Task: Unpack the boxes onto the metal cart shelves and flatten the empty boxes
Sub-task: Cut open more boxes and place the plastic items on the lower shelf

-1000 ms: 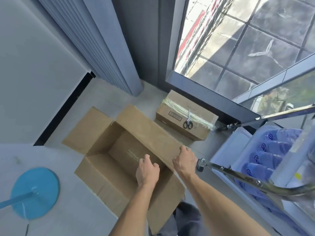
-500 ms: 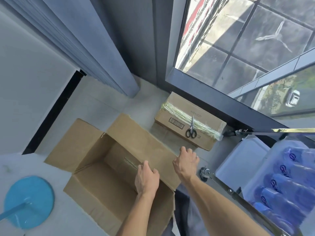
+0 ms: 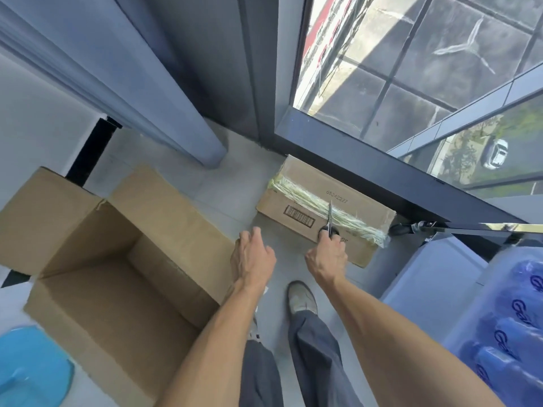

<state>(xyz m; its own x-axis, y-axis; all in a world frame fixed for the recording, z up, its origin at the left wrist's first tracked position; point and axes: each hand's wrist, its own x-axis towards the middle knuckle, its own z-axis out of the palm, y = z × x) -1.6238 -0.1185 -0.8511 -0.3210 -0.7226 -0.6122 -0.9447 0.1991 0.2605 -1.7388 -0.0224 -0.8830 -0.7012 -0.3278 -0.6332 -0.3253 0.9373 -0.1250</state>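
Brown cardboard is seen twice on the floor (image 3: 223, 186): an open box (image 3: 111, 259), flaps spread, at left, and a taped box (image 3: 320, 212) against the window frame. Scissors (image 3: 329, 221) lying on the taped box are gripped at the handles by the right hand (image 3: 326, 257), fingers curled. The left hand (image 3: 252, 257) is held loosely open over the open box's flap, holding nothing. Blue bottles (image 3: 517, 327) are noted on the metal cart (image 3: 440, 277) at right.

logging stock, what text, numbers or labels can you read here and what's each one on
"65242227": printed on top of the taped box.
Barcode label on that box: bars and digits too blurred to read.
Blue logos on the wrapped bottles: cut off, unreadable.
Open box: no print visible.
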